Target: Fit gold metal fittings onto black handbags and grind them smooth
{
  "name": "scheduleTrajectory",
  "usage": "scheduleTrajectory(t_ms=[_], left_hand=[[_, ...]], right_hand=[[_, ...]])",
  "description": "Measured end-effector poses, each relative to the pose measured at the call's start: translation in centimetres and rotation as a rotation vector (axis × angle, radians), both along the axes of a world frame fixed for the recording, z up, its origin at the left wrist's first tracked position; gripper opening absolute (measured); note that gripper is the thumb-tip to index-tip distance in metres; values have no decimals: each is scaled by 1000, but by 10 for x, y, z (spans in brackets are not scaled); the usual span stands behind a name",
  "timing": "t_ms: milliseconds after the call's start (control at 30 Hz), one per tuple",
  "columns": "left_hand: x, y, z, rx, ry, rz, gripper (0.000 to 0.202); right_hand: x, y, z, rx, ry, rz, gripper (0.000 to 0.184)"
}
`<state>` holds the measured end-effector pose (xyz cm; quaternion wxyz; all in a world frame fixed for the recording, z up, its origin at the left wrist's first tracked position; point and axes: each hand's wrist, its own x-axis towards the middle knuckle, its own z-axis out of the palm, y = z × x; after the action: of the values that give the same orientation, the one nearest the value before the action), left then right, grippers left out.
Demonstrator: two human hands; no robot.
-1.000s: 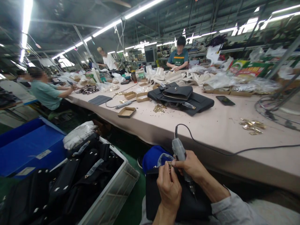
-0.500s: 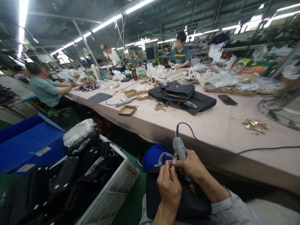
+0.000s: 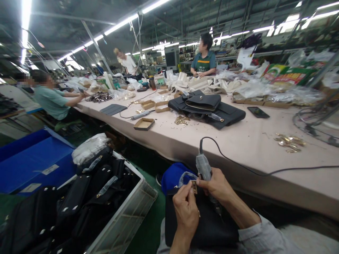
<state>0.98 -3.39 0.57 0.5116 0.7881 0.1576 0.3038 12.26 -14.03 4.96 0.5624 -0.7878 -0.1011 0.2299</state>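
Observation:
A black handbag (image 3: 201, 225) lies on my lap below the table edge. My left hand (image 3: 186, 212) pinches a small brass fitting (image 3: 195, 187) at the bag's top edge. My right hand (image 3: 217, 187) is wrapped round a grey corded electric screwdriver (image 3: 203, 167), tip pointing down, and its fingertips also touch the fitting. The tool's black cord (image 3: 238, 165) runs up over the table edge to the right. A blue cap-like thing (image 3: 172, 176) sits just behind the bag.
A long pink worktable (image 3: 251, 148) carries black bags (image 3: 209, 107), brass hardware piles (image 3: 290, 143), small cardboard trays (image 3: 143, 124) and a phone (image 3: 258, 112). A white crate (image 3: 127, 218) of black bags and a blue bin (image 3: 34, 162) stand at my left. Other people work further along the table.
My left hand has slid a little left and down, so the brass fitting now shows more clearly. My right hand and the screwdriver have barely moved.

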Motion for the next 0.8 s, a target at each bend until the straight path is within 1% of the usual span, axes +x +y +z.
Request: scheduleTrajectory(t_ms=[67,133,267,433,533,667,800], left_hand=[[1,1,3,-126,44,5,29],[3,0,3,-206,70,22,29],[5,-2,2,-295,109,28,32],[9,-3,6,-441,139,52,34],[11,-5,6,-505,143,60,34],[13,-2,4,-590,140,20,30],[14,11,9,-687,201,-65,24]], right_hand=[[0,0,2,-2,3,-1,19],[0,0,2,0,9,-7,20],[0,0,1,2,15,-12,21],[1,-4,-2,29,39,23,22],[1,-4,-2,48,46,41,25],[1,-2,-1,24,58,23,28],[0,0,-3,3,38,17,26]])
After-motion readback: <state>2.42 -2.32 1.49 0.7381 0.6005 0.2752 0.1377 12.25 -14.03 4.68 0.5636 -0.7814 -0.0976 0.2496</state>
